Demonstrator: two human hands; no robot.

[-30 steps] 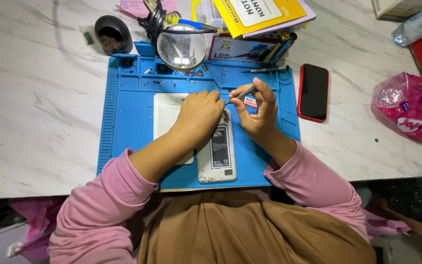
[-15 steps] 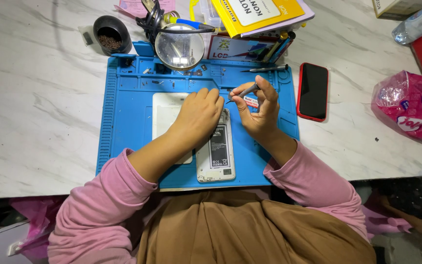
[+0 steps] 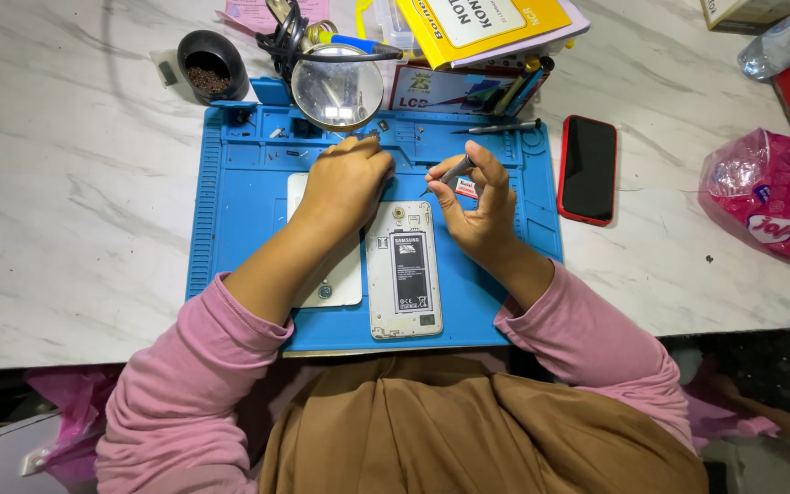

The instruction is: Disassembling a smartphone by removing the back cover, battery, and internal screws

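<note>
Step in hand: by the look of it, working at the top end of the opened phone (image 3: 403,271), which lies back-up with its cover off and battery showing.
Phone's place: centre of the blue work mat (image 3: 230,197) on the marble desk (image 3: 66,210), a white back cover (image 3: 329,274) touching it at 9 o'clock.
Right hand (image 3: 477,206): fingers pinched narrow on a thin dark tool (image 3: 445,173), tip aimed down toward the phone's upper right corner.
Left hand (image 3: 345,183): rests curled at the phone's top left; whether its fingers grip anything, I cannot tell.
Next move calls for: a judgement only, a steady fine placing of the tool tip, left hand bracing the phone.
Around: magnifier lamp (image 3: 336,87) at 12 o'clock, red-edged phone (image 3: 587,169) at 3 o'clock off the mat, pink bag (image 3: 765,197) farther right.
</note>
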